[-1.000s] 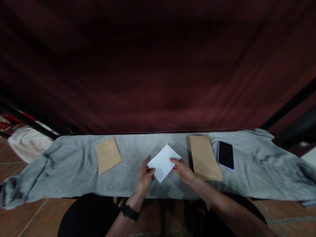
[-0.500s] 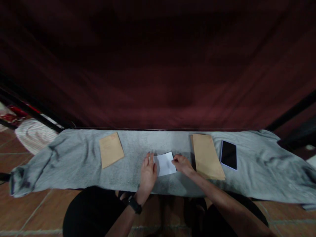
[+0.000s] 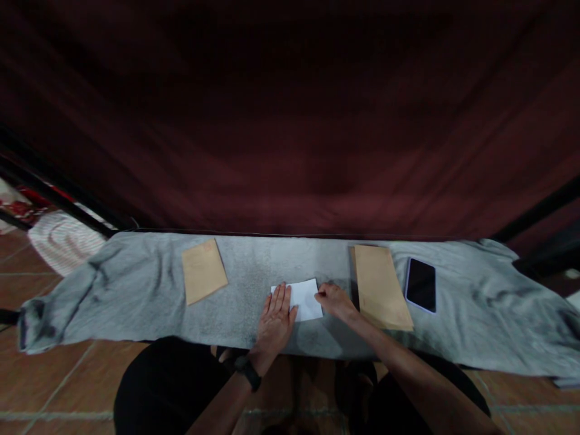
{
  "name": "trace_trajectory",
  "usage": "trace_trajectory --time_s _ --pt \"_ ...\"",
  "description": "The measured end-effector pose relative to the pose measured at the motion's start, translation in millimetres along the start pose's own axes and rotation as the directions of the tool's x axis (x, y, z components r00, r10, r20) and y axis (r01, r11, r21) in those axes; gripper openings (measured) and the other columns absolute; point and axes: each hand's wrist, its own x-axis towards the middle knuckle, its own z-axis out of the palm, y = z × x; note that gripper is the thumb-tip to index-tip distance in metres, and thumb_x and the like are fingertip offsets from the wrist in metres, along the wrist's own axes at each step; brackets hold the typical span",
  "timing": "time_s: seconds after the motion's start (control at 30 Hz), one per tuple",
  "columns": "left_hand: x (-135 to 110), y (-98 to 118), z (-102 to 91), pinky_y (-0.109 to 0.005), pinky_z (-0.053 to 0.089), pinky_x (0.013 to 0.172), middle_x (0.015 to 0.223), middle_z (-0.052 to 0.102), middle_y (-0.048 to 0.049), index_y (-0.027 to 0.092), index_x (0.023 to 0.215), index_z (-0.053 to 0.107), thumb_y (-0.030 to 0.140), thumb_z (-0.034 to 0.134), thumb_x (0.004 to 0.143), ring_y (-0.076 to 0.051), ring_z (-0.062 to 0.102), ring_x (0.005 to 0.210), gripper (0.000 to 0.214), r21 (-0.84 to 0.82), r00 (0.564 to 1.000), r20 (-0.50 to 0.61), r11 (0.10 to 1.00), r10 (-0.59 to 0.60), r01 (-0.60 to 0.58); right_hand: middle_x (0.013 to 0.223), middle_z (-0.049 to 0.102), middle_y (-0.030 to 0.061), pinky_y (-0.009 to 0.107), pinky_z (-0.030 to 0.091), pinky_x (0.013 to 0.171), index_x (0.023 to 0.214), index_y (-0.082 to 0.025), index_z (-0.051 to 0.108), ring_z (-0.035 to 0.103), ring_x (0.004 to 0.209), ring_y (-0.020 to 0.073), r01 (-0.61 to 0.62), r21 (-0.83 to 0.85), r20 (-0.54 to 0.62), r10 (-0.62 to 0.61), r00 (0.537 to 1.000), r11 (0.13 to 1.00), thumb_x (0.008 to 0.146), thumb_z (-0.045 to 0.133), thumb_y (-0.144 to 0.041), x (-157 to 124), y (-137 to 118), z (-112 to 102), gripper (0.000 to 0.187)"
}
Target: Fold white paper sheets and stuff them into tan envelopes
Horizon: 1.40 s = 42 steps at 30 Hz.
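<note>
A white sheet of paper [image 3: 306, 299], small and rectangular, lies on the grey cloth [image 3: 254, 260] in front of me. My left hand [image 3: 276, 320] rests flat over the sheet's left part, fingers outstretched and covering some of it. At the right edge of the paper, my right hand [image 3: 334, 299] is closed, with thumb and fingers pinching that edge. Just right of this hand is a stack of brown envelopes [image 3: 380, 284]. A single brown envelope [image 3: 203, 272] lies farther to the left.
A phone [image 3: 421, 285] with a pale purple edge lies right of the stack. Behind the cloth-covered surface hangs a dark red curtain [image 3: 308, 151]. Dark bars [image 3: 54, 193] stand at the left, near a striped cloth [image 3: 67, 241]. My knees are below the front edge.
My left hand has moved right and up from beside the paper onto its left part, fingers now flat on it. My right hand keeps its pinch at the right edge.
</note>
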Motion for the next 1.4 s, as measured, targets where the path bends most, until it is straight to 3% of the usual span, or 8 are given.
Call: trace_trajectory --time_s 0.1,0.17,0.27,0.33,0.63,0.93,1.23,1.4 --pt "-6.1 -12.5 -2.0 -0.048 0.034 0.118 0.154 0.043 -0.0168 0.011 0.15 0.041 0.035 0.037 0.1 -0.028 0.037 0.145 0.055 0.003 0.999 -0.017 1.0 -0.031 0.031 0.102 0.075 0.0092 0.034 0.05 0.081 0.107 -0.021 0.07 0.07 0.094 0.0245 0.007 -0.049 -0.046 -0.009 0.999 0.999 0.096 0.048 -0.024 -5.9 -2.9 -0.5 0.025" --pt "-7.5 -15.0 -2.4 -0.048 0.034 0.117 0.154 0.044 -0.0168 0.011 0.15 0.041 0.034 0.037 0.1 -0.028 0.037 0.145 0.055 -0.001 0.999 -0.017 1.0 -0.029 0.029 0.118 0.071 0.0106 0.036 0.049 0.094 0.121 -0.02 0.065 0.066 0.11 0.0242 0.139 -0.081 -0.091 -0.146 0.985 0.987 0.1 0.042 -0.025 -11.1 -6.1 4.6 0.032" --pt "-6.8 -13.4 -4.0 -0.049 0.034 0.117 0.154 0.043 -0.0166 0.012 0.15 0.041 0.035 0.037 0.1 -0.029 0.037 0.146 0.055 0.009 1.0 -0.004 1.0 -0.012 0.012 0.147 0.054 0.0092 0.038 0.036 0.114 0.14 -0.019 0.053 0.048 0.136 0.0223 0.461 -0.164 -0.121 -0.482 0.868 0.872 0.102 0.041 -0.032 -17.8 -8.0 22.5 0.042" --pt "-5.9 -11.8 -5.7 -0.049 0.034 0.117 0.155 0.042 -0.0161 0.013 0.15 0.042 0.034 0.038 0.1 -0.029 0.036 0.146 0.055 0.024 1.0 0.008 1.0 -0.002 0.002 0.156 0.043 0.0095 0.042 0.029 0.12 0.148 -0.018 0.044 0.038 0.144 0.0228 0.533 -0.22 -0.112 -0.564 0.818 0.817 0.102 0.041 -0.037 -19.8 -4.7 36.6 0.05" --pt "-12.8 -16.5 -8.2 -0.053 0.031 0.118 0.154 0.044 -0.0173 0.012 0.151 0.038 0.033 0.036 0.1 -0.029 0.039 0.144 0.056 0.044 0.999 -0.007 0.998 -0.046 0.046 0.161 0.031 0.012 0.048 0.022 0.123 0.156 -0.014 0.03 0.028 0.149 0.0241 0.385 -0.302 -0.156 -0.444 0.882 0.872 0.101 0.039 -0.04 -15.1 21.4 47.2 0.061" --pt "-5.5 32.4 -0.1 -0.048 0.03 0.12 0.157 0.04 -0.013 0.014 0.153 0.033 0.03 0.034 0.102 -0.024 0.032 0.148 0.054 -0.058 0.99 -0.009 0.988 0.142 -0.143 0.161 0.028 0.0132 0.046 0.022 0.123 0.154 -0.009 0.034 0.027 0.149 0.0247 0.374 -0.326 -0.115 -0.429 0.896 0.868 0.101 0.039 -0.036 -16.9 18.0 43.7 0.06" --pt "-13.8 -6.6 -5.7 -0.045 0.032 0.119 0.155 0.043 -0.0154 0.012 0.151 0.037 0.031 0.036 0.1 -0.026 0.033 0.147 0.054 -0.049 1.0 -0.013 0.999 0.021 -0.022 0.16 0.03 0.0146 0.046 0.021 0.123 0.153 -0.008 0.035 0.028 0.149 0.0272 0.32 -0.332 -0.142 -0.382 0.913 0.888 0.099 0.043 -0.039 -23.1 21.5 43.0 0.063" --pt "-10.9 -1.6 -9.2 -0.051 0.028 0.12 0.154 0.043 -0.0181 0.008 0.15 0.038 0.028 0.038 0.099 -0.028 0.033 0.147 0.055 0.04 1.0 0.007 0.999 0.005 -0.005 0.161 0.029 0.0147 0.048 0.02 0.123 0.154 -0.009 0.032 0.027 0.149 0.0266 0.374 -0.333 -0.19 -0.451 0.872 0.865 0.101 0.041 -0.036 -29.7 18.0 46.3 0.061"
